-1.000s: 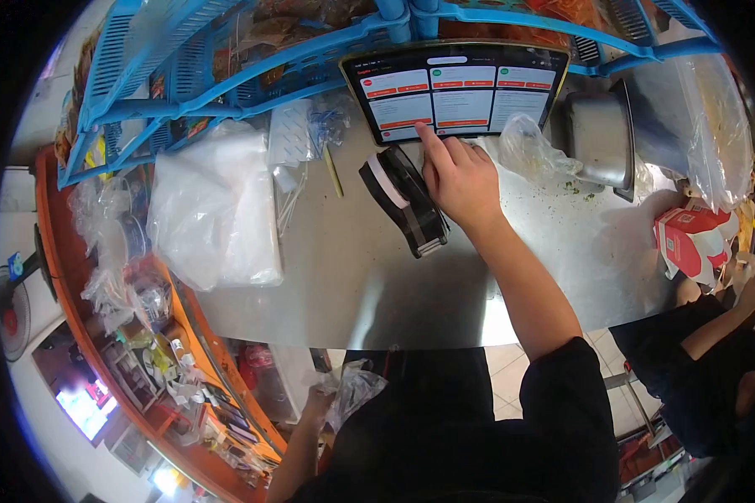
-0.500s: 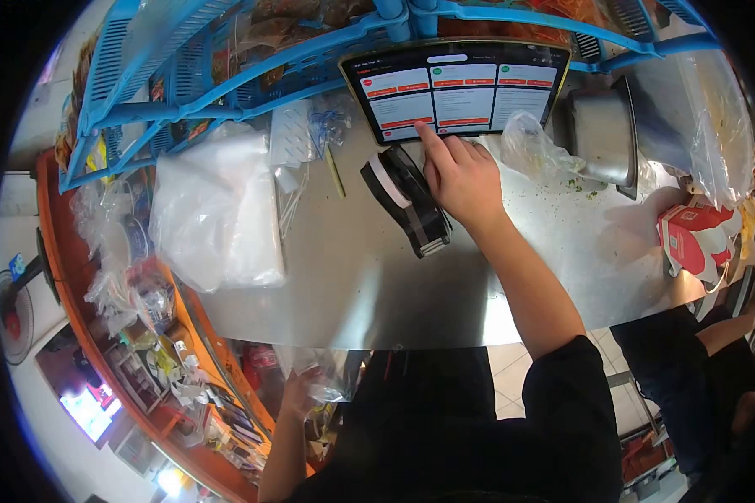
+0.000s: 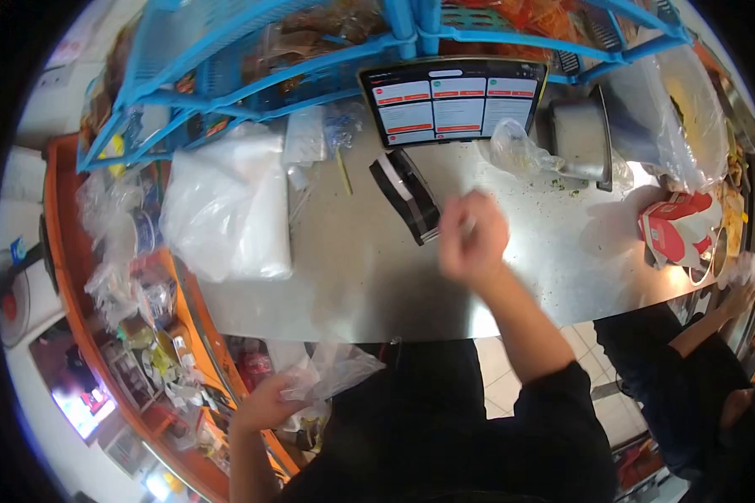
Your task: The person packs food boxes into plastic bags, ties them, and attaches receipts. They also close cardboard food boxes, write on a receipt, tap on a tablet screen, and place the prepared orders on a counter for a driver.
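Observation:
My left hand [image 3: 268, 404], low and left of the counter's front edge, is closed on a clear plastic bag [image 3: 340, 375]. Over the metal counter hangs my right hand [image 3: 476, 239], smeared by motion; its fingers look curled, but whether anything is in them cannot be made out. Just left of it lies a black tape dispenser [image 3: 407, 197] with a pale roll. Behind the dispenser a tablet [image 3: 455, 105] leans upright, its lit screen showing several white panels with red bars.
Blue plastic racks [image 3: 260, 63] overhang the back. A stack of clear bags [image 3: 226, 205] lies at left. Rightward are a crumpled bag [image 3: 513, 149], a metal container [image 3: 579, 134] and a red-and-white paper package [image 3: 679, 230]. A co-worker's arm [image 3: 705, 329] reaches in at far right.
My right hand has left the tablet screen and drawn back toward me. My left hand has risen slightly with the plastic bag, which shows more fully. The camera view has shifted a little.

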Available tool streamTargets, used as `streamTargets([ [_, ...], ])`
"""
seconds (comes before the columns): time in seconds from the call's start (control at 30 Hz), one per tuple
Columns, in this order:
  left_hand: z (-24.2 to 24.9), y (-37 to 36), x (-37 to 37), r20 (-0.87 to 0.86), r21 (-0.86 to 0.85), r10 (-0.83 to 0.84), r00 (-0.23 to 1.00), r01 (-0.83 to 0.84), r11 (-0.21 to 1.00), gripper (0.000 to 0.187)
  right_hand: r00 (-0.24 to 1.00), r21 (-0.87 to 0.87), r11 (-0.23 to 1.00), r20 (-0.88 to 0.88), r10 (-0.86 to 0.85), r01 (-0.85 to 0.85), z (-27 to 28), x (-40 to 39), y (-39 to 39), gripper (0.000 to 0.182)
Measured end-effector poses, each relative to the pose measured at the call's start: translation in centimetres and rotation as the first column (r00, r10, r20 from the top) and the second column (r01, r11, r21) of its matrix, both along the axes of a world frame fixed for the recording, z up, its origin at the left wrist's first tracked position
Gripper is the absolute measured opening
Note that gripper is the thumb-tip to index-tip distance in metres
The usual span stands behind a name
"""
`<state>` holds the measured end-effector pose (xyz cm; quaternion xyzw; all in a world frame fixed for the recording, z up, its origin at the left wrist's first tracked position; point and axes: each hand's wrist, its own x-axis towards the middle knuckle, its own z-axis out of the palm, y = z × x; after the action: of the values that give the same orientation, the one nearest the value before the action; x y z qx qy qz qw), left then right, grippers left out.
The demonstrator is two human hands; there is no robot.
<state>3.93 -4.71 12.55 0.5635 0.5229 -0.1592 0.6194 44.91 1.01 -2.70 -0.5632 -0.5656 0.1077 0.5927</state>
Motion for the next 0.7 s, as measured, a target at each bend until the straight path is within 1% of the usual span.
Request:
streamTargets([
  [0.03,1.9,0.7,0.7,0.114,-0.022,-0.044,0.992,0.047,0.999,0.048,0.963,0.087,0.969,-0.119,0.242,-0.233,3.5,-2.3,-1.3,0.032],
  [0.07,3.0,0.9,1.6,0.118,-0.017,-0.044,0.992,0.046,0.999,0.048,0.882,0.022,0.892,-0.133,0.451,-0.452,7.8,-4.1,-2.9,0.039],
  [0.13,4.8,-0.1,4.5,0.188,0.058,0.236,0.953,-0.251,0.966,0.048,0.844,0.008,0.882,-0.284,0.455,-0.472,13.4,-10.3,-5.3,0.047],
  [0.17,5.3,-0.8,5.9,0.179,0.114,0.435,0.882,-0.458,0.882,0.042,0.848,0.013,0.883,-0.272,0.454,-0.469,14.2,-10.5,-6.0,0.047],
  [0.2,5.5,-0.2,6.1,0.191,0.118,0.432,0.881,-0.458,0.881,0.042,0.716,-0.268,0.692,-0.480,0.507,-0.670,14.5,-10.8,-6.8,0.046],
  [0.23,5.3,0.9,6.4,0.141,0.190,0.383,0.913,-0.404,0.895,0.037,0.579,-0.447,0.372,-0.682,0.447,-0.814,14.6,-11.2,-7.6,0.045],
  [0.27,4.9,1.9,6.5,0.087,0.261,0.337,0.937,-0.348,0.901,0.032,0.582,-0.448,0.375,-0.672,0.457,-0.812,14.1,-11.2,-8.0,0.045],
  [0.3,4.7,2.6,6.3,0.097,0.271,0.342,0.935,-0.355,0.895,0.032,0.652,-0.467,0.456,-0.553,0.519,-0.758,13.2,-10.9,-8.2,0.040],
  [0.33,4.6,3.0,5.8,0.102,0.235,0.401,0.910,-0.414,0.879,0.030,0.709,-0.470,0.532,-0.426,0.562,-0.704,12.9,-10.5,-8.2,0.035],
  [0.37,4.3,3.2,5.2,0.105,0.194,0.456,0.884,-0.468,0.862,0.029,0.708,-0.470,0.532,-0.421,0.567,-0.705,13.5,-9.8,-8.0,0.035],
  [0.4,3.5,3.3,4.8,0.113,0.195,0.455,0.884,-0.468,0.862,0.029,0.722,-0.538,0.489,-0.422,0.549,-0.686,14.3,-8.9,-7.6,0.031],
  [0.43,2.3,3.3,4.4,0.247,0.087,0.545,0.801,-0.579,0.811,0.021,0.738,-0.605,0.444,-0.418,0.530,-0.662,14.8,-8.3,-7.3,0.027],
  [0.47,1.4,3.2,4.2,0.361,-0.037,0.629,0.689,-0.663,0.748,0.014,0.742,-0.608,0.447,-0.410,0.530,-0.656,14.8,-8.0,-7.0,0.027],
  [0.5,0.9,3.2,4.7,0.368,-0.038,0.625,0.688,-0.661,0.750,0.014,0.787,-0.599,0.514,-0.411,0.460,-0.614,14.3,-7.8,-6.9,0.026],
  [0.53,0.4,3.2,5.5,0.375,-0.083,0.749,0.545,-0.786,0.613,0.014,0.825,-0.587,0.580,-0.412,0.386,-0.565,14.0,-7.7,-6.8,0.025],
  [0.57,0.0,3.3,5.9,0.374,-0.128,0.845,0.383,-0.881,0.456,0.015,0.849,-0.588,0.613,-0.400,0.346,-0.527,13.8,-7.7,-6.8,0.023],
  [0.6,-0.4,3.3,5.7,0.380,-0.127,0.841,0.385,-0.879,0.460,0.015,0.851,-0.586,0.619,-0.396,0.346,-0.524,13.8,-7.5,-6.8,0.023],
  [0.67,-1.5,3.3,4.8,0.284,-0.237,0.822,0.493,-0.795,0.558,0.018,0.839,-0.618,0.568,-0.415,0.352,-0.544,13.4,-7.2,-6.6,0.027],
  [0.7,-2.8,3.4,4.2,0.285,-0.236,0.822,0.493,-0.795,0.559,0.018,0.839,-0.618,0.568,-0.414,0.352,-0.543,11.9,-7.3,-6.4,0.027],
])
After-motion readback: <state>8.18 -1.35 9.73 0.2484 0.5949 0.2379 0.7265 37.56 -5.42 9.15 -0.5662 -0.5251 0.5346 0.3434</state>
